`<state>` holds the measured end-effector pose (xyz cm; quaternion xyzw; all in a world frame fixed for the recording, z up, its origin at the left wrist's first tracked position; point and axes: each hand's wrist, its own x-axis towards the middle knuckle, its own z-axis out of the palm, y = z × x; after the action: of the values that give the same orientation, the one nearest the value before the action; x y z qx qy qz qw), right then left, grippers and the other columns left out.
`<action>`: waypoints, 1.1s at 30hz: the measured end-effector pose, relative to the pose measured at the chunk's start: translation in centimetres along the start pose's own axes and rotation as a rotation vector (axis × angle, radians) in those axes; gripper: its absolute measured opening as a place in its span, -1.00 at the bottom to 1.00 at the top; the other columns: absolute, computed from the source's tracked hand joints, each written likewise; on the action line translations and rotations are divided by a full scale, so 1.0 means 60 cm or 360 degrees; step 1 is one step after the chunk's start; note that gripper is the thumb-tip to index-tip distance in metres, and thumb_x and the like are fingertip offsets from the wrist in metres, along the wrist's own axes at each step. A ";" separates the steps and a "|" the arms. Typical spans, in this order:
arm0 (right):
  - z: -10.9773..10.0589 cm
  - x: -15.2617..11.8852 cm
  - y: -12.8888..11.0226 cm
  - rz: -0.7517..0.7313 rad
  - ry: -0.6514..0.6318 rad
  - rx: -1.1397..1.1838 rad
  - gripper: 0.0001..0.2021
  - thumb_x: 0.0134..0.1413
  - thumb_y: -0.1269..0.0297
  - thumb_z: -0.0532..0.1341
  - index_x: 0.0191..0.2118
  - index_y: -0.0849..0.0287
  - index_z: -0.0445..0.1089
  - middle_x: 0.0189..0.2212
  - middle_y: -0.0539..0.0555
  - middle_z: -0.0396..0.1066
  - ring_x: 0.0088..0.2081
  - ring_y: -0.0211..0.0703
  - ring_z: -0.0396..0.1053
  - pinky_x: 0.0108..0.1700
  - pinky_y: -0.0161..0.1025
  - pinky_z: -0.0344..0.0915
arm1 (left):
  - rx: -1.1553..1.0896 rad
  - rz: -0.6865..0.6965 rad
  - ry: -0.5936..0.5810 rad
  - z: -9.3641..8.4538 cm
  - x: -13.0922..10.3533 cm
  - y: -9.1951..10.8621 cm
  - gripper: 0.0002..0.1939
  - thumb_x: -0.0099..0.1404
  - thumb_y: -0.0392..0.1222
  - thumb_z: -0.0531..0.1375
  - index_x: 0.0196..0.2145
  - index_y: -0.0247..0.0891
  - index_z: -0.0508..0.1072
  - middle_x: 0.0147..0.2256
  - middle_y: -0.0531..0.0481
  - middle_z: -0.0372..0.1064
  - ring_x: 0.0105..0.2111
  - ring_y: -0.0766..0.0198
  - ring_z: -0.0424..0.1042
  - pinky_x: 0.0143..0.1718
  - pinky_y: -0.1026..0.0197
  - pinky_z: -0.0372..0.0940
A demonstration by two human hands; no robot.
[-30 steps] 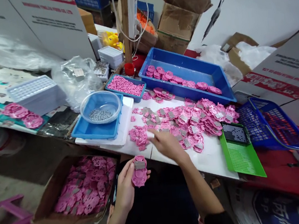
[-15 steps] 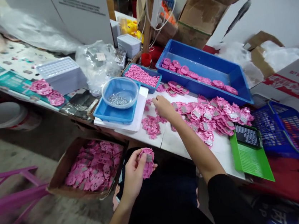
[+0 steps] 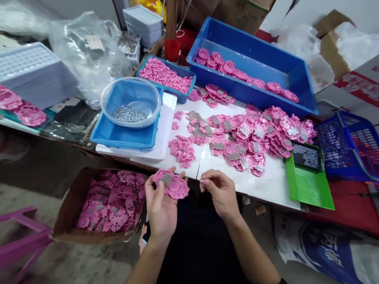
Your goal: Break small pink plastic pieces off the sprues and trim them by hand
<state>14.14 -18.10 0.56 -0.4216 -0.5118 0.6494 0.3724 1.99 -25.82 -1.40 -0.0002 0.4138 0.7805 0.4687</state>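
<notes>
My left hand is closed on a pink plastic part with a wavy rim and a grey patch, held above my lap. To its right, my right hand is pinched at thumb and fingertips around something tiny, too small to make out. The two hands are apart. On the white table beyond them lie small pink pieces in a loose heap. A bigger pile of pink parts, many with grey patches, spreads to the right.
A clear bowl of small metal pieces stands in a blue tray. Behind are a tray of pink pegs and a long blue bin. A carton of pink parts sits low left; a green tray and blue basket stand right.
My right hand has drawn back from the small pink pieces on the table to near my left hand. The pink part in my left hand has turned and risen a little. The view has shifted.
</notes>
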 end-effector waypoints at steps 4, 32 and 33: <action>0.005 -0.033 0.040 0.0267 0.0186 0.0408 -0.73 -0.03 0.09 0.49 -0.32 0.13 0.49 -0.43 -0.02 0.44 -0.50 -0.32 0.32 -0.46 -0.30 0.31 | 0.0071 0.0166 0.0038 0.015 -0.013 -0.012 -0.59 0.44 -0.05 0.21 0.19 -0.01 0.26 0.12 -0.17 0.47 0.02 0.00 0.58 0.08 -0.15 0.46; -0.022 -0.073 0.018 -0.0311 0.0070 -0.0810 -0.87 0.39 0.24 0.13 -0.21 0.09 0.38 -0.31 0.08 0.42 -0.27 -0.15 0.39 -0.15 -0.18 0.37 | 0.0412 0.0594 -0.0008 0.050 -0.065 -0.060 -0.67 0.53 -0.03 0.07 0.21 0.17 0.23 0.25 -0.07 0.33 0.12 -0.03 0.51 0.18 -0.29 0.36; -0.023 -0.072 0.018 -0.0290 0.0053 -0.0793 -0.86 0.39 0.24 0.13 -0.23 0.10 0.38 -0.32 0.07 0.41 -0.28 -0.16 0.39 -0.16 -0.19 0.36 | 0.0396 0.0597 -0.0005 0.051 -0.065 -0.058 -0.67 0.53 -0.04 0.07 0.21 0.16 0.23 0.24 -0.07 0.34 0.11 -0.03 0.51 0.17 -0.29 0.37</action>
<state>16.96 -21.78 0.06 -0.4630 -0.6855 0.4602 0.3224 7.93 -25.95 -0.16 0.1358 0.4989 0.7970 0.3123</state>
